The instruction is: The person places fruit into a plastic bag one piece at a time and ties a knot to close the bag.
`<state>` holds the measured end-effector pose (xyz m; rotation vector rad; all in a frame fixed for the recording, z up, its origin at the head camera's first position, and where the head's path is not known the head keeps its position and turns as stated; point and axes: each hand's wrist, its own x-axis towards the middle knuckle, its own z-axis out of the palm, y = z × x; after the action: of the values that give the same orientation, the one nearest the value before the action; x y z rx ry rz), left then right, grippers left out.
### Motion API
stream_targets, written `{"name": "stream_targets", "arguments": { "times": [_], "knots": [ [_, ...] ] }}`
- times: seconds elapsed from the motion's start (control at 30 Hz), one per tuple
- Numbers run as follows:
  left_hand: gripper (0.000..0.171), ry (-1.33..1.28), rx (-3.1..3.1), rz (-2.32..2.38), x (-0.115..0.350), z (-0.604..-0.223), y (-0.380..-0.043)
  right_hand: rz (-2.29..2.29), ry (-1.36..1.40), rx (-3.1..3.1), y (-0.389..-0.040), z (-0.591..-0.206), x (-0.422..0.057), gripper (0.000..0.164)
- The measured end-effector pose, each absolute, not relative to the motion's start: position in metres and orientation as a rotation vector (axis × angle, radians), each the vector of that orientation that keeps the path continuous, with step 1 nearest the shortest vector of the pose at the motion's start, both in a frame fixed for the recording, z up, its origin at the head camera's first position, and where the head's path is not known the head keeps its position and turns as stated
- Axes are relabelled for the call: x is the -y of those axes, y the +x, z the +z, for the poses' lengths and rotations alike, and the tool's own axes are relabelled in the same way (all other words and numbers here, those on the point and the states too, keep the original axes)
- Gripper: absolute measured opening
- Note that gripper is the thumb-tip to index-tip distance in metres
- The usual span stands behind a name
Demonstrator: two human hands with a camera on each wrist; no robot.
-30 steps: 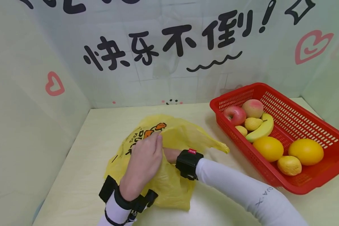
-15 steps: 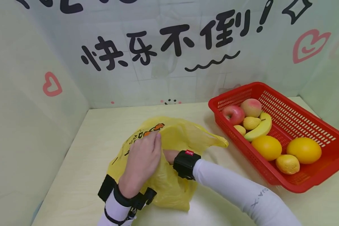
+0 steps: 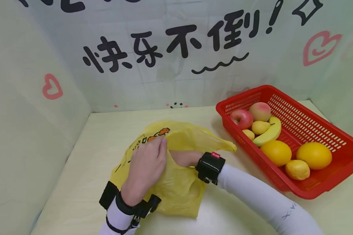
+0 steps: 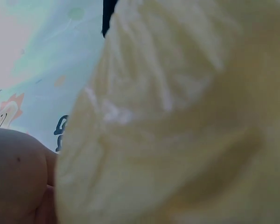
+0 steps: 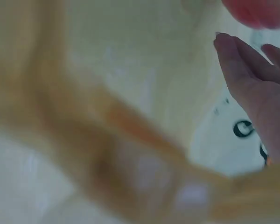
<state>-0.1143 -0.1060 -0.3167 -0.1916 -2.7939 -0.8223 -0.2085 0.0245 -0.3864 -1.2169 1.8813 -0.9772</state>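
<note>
A yellow plastic bag (image 3: 182, 192) with orange and black print lies at the middle of the table. My left hand (image 3: 148, 163) grips the left side of its mouth, back of the hand upward. In the left wrist view the bag (image 4: 168, 140) fills most of the picture, beside part of that hand (image 4: 14, 177). My right hand reaches into the bag from the right; only its wrist side (image 3: 185, 158) shows in the head view, the fingers hidden. The right wrist view shows this hand (image 5: 261, 84) with fingers extended, just below a blurred red rounded thing (image 5: 259, 11).
A red plastic basket (image 3: 341, 137) stands at the right, near the bag. It holds an apple (image 3: 242, 118), a peach (image 3: 260, 111), a banana (image 3: 269, 132), oranges (image 3: 276, 152) and several lemon-like fruits (image 3: 297, 169). A printed white sheet (image 3: 164, 88) hangs behind the table (image 3: 82, 169).
My right wrist has drawn back a little to the right, so more of it shows outside the bag. The left hand keeps its hold on the bag. The view has shifted slightly.
</note>
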Motion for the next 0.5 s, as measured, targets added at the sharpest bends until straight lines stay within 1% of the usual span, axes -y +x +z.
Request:
{"name": "stream_targets", "arguments": {
  "times": [0.1, 0.27, 0.5],
  "knots": [
    [0.032, -0.184, 2.802, -0.815, 0.106, -0.316, -0.115, -0.888, -1.262, -1.954, -0.207, -0.37, -0.033, 0.025],
    [0.03, -0.182, 2.823, -0.828, 0.106, -0.317, -0.116, -0.732, -1.236, -2.109, -0.202, -0.335, -0.056, 0.037],
    [0.029, -0.175, 2.827, -0.836, 0.106, -0.317, -0.118, -0.69, -1.197, -2.194, -0.197, -0.293, -0.093, 0.044]
  ]
}}
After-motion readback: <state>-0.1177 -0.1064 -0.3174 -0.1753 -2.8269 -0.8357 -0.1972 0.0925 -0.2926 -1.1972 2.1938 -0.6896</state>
